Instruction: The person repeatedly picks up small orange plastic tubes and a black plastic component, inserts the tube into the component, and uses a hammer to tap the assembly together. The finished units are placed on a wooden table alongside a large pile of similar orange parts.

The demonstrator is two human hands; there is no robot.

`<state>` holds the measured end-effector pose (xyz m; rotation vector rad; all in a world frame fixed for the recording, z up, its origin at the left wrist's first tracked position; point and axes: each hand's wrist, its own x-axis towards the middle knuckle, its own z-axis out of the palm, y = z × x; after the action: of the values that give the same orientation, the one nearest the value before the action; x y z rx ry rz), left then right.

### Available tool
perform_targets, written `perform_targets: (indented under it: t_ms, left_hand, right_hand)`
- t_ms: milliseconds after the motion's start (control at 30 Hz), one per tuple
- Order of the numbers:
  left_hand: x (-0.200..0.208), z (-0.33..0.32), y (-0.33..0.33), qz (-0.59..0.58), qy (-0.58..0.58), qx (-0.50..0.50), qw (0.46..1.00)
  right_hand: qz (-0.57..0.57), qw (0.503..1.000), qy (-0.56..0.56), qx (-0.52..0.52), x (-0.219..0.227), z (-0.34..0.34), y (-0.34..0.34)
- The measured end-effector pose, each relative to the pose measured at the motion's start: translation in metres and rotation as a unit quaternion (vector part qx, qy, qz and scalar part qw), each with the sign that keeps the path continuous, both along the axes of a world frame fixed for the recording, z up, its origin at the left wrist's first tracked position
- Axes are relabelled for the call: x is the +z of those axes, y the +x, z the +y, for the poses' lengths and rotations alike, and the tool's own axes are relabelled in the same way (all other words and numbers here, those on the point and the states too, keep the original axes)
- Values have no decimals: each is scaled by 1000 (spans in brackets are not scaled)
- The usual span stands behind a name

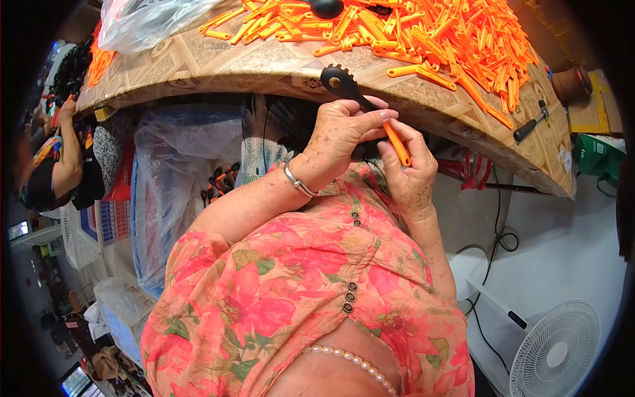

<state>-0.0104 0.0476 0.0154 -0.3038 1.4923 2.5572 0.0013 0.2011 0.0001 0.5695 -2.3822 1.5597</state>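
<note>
A black pasta server head (344, 87), toothed and with a round hole, joins an orange handle (397, 144); the piece is tilted in front of my chest, just off the table's near edge. My left hand (331, 135), with a silver bangle at the wrist, pinches the black neck where it meets the orange part. Around the lower handle close the thumb and fingers of my right hand (410, 175). Part of the joint is hidden by my fingers. Beyond my hands lies a big heap of orange handles (456, 46) on the patterned table (218, 73).
A black rounded utensil head (326, 8) lies beside the heap. A hammer (531, 122) rests near the table's right edge. Clear plastic (155, 26) covers the far left. Below stand a plastic-lined bin (188, 139) and a white fan (557, 347). Another person (63, 165) sits at left.
</note>
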Motion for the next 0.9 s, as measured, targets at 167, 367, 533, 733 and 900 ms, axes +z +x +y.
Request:
perform_targets:
  t_ms: [167,367,533,733,900]
  left_hand:
    - [0,1,1,-13,72,-22,997]
    - [-1,3,3,1,76,-34,997]
    - [-4,2,1,6,43,-44,998]
    - [-1,2,3,3,13,-48,999]
    - [-2,7,6,4,13,-32,999]
  right_hand:
    - [4,1000,-21,-23,-6,8,-9]
    - [-20,998,-62,13,-8,19,-13]
    - [-20,996,-79,34,-7,19,-14]
    - [-55,991,-119,17,-7,12,-9]
    - [-101,981,-162,2,-12,8,-11]
